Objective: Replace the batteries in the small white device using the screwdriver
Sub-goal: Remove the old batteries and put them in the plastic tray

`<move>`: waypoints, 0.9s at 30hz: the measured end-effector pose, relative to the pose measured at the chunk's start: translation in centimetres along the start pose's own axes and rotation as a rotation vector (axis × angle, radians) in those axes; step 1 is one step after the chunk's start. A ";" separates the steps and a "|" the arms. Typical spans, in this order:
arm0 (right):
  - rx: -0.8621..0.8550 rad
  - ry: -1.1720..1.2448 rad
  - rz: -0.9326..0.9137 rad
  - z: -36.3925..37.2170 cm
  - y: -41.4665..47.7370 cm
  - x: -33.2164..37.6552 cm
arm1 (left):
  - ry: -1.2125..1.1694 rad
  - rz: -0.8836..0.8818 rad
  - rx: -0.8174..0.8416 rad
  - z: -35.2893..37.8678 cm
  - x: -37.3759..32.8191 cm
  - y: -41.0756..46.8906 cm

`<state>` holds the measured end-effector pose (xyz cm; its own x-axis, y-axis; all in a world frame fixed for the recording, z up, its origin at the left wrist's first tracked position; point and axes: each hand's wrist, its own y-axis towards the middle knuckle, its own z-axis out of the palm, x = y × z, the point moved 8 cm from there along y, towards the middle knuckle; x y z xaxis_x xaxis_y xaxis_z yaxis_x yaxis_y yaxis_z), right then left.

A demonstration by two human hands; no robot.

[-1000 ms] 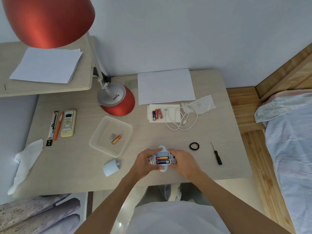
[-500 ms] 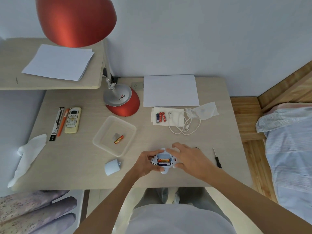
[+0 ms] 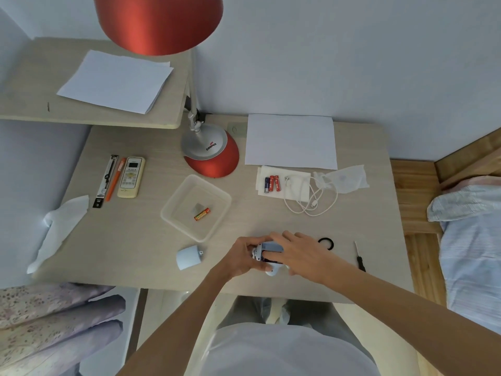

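The small white device [image 3: 267,252] lies near the desk's front edge, its battery bay facing up. My left hand [image 3: 240,257] grips its left end. My right hand [image 3: 301,253] lies over the bay with fingers spread, hiding most of the batteries inside; whether it grips anything I cannot see. The detached white cover [image 3: 188,257] rests to the left. A black-handled screwdriver [image 3: 359,257] lies untouched at the right. Three spare batteries [image 3: 272,183] sit on a tissue farther back. One orange battery [image 3: 202,214] lies in a clear tray [image 3: 173,213].
A red desk lamp [image 3: 211,156] stands at the back, its shade overhead. White paper [image 3: 291,142], a coiled white cable [image 3: 311,198], a black hair tie [image 3: 326,243], a remote [image 3: 131,177], pens and a crumpled tissue [image 3: 58,229] lie on the desk. A bed is at the right.
My right hand has moved from the device's right end onto its open battery bay, covering the batteries. The left hand keeps its hold. The camera has shifted.
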<state>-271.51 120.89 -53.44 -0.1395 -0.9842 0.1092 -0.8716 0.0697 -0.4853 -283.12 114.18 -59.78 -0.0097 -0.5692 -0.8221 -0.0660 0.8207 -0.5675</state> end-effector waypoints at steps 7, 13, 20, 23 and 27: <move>0.007 0.023 0.006 0.0 1.3 -0.5 | 0.007 -0.015 -0.023 0.1 0.2 0.0; 0.014 0.046 -0.020 0.2 2.0 -0.3 | -0.010 -0.013 -0.022 -0.1 0.3 -0.1; -0.030 0.058 -0.064 -0.1 1.3 -0.6 | -0.004 -0.005 -0.027 0.1 0.1 -0.1; -0.089 0.064 -0.072 -0.3 1.2 -0.6 | -0.011 -0.005 -0.025 0.2 0.2 -0.1; -0.185 0.153 0.005 0.0 0.2 -1.0 | -0.019 -0.013 -0.029 0.2 0.3 -0.1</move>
<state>-271.59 121.89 -53.68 -0.2016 -0.9487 0.2436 -0.9398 0.1173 -0.3209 -282.95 113.93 -59.98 0.0105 -0.5782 -0.8158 -0.0945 0.8117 -0.5764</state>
